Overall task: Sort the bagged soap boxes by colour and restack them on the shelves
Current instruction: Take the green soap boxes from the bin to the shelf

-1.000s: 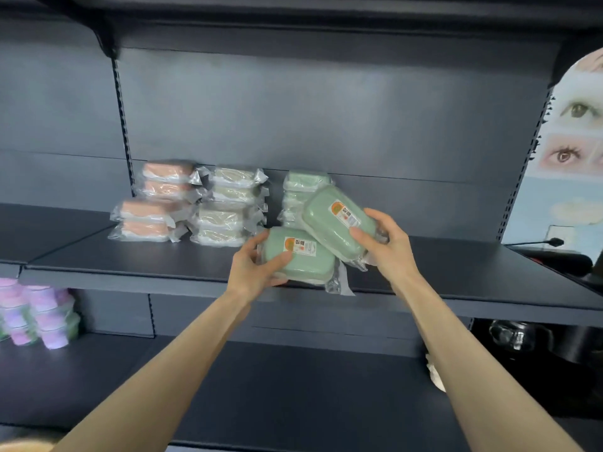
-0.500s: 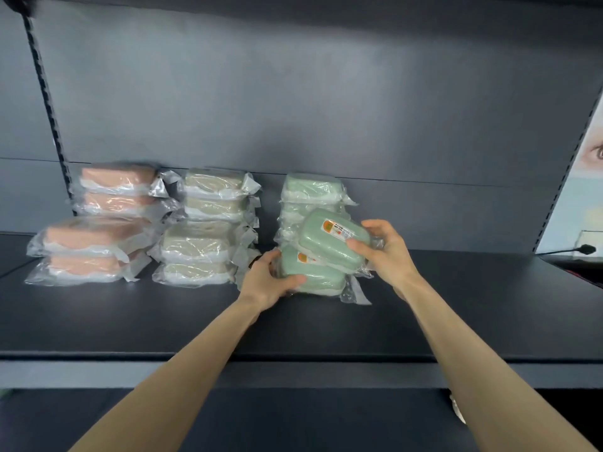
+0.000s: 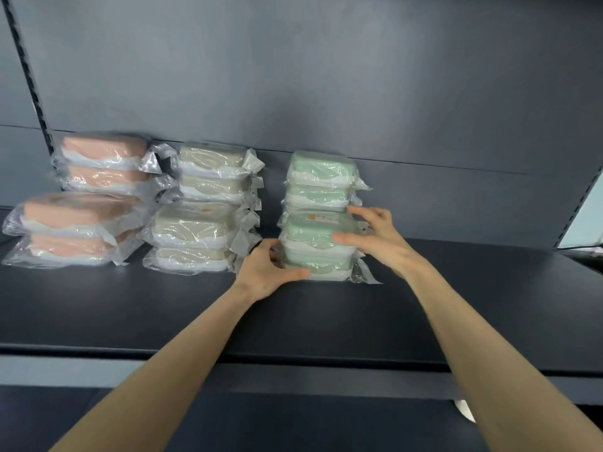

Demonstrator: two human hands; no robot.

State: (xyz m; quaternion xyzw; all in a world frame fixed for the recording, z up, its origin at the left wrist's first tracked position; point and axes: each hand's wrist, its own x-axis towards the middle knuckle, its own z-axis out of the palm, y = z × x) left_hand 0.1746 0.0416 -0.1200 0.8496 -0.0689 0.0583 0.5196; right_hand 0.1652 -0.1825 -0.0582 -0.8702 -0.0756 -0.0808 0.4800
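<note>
Two green boxes (image 3: 310,233), left grip (image 3: 270,272) holding lower, right grip (image 3: 375,238) upper, dark shelf (image 3: 456,305), grey wall (image 3: 326,76)

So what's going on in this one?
A person is settling two bagged green soap boxes, one on the other, on the shelf. The left hand holds the bottom green soap box at its left end; the right hand grips the top green soap box at its right end. They sit in front of the rear green stack. Further left are stacked pink soap boxes and beige soap boxes.
</note>
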